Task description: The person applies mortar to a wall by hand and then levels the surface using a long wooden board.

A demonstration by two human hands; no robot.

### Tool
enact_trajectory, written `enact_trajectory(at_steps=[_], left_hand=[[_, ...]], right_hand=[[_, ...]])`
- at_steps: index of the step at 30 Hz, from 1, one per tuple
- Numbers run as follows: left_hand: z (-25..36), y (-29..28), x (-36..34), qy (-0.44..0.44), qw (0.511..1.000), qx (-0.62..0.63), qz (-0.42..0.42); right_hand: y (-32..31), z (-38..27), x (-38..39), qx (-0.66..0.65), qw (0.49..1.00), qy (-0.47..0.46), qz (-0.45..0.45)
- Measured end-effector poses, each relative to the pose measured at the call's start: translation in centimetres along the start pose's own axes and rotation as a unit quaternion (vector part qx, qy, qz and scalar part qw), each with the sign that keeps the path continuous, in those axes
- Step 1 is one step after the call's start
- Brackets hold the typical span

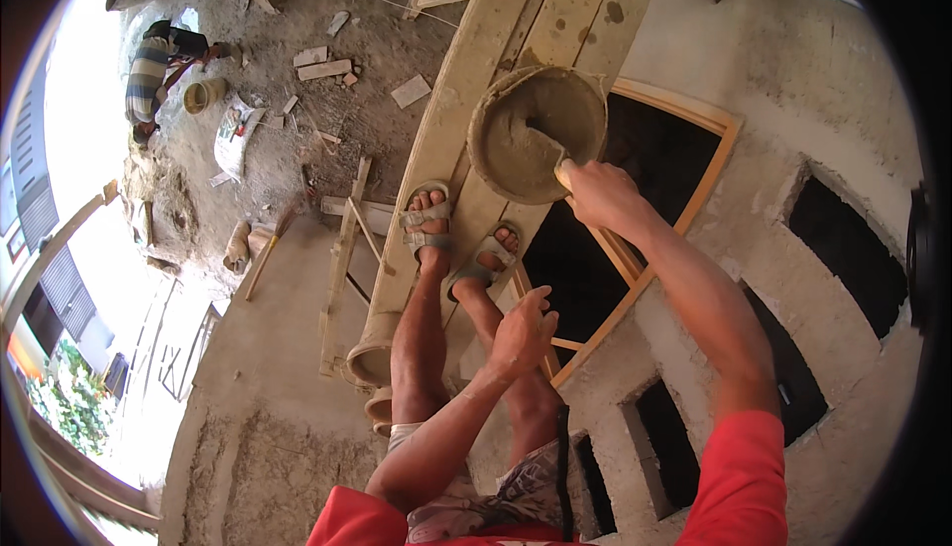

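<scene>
A round bucket (478,149) of wet grey mortar (516,134) rests on the plank scaffold beyond my feet. My right hand (603,194) is closed round the pale handle of a trowel (561,171) at the bucket's right rim. The trowel's blade reaches down into the mortar, which hides part of it. Over my knee, my left hand (524,333) hangs in the air with loosely bent fingers, apart from the bucket and holding nothing that I can see.
My sandalled feet stand on the planks (451,100). Right of them are a wooden window frame (729,139) and a plastered wall with dark openings (848,248). Buckets (372,363) sit near my legs. Far below left, another person (149,75) bends near a bucket (205,96) and rubble.
</scene>
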State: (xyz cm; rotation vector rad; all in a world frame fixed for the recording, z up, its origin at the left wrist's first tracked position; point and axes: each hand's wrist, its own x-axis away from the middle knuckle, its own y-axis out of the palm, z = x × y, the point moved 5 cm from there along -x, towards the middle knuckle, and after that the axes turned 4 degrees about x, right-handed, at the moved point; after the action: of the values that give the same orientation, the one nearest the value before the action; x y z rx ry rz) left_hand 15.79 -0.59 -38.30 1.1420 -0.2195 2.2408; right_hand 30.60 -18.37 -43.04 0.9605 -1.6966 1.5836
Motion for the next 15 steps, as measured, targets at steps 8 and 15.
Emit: enact_trajectory(at_steps=[8,15], left_hand=[[0.3,-0.4,-0.2,-0.019,1.000,-0.014,0.000],[-0.3,-0.7,-0.4,-0.024,1.000,-0.006,0.002]], right_hand=[[-10.1,2.0,2.5,0.066,0.997,0.026,0.043],[-2.1,3.5,-6.9,-0.019,0.968,0.173,-0.179]])
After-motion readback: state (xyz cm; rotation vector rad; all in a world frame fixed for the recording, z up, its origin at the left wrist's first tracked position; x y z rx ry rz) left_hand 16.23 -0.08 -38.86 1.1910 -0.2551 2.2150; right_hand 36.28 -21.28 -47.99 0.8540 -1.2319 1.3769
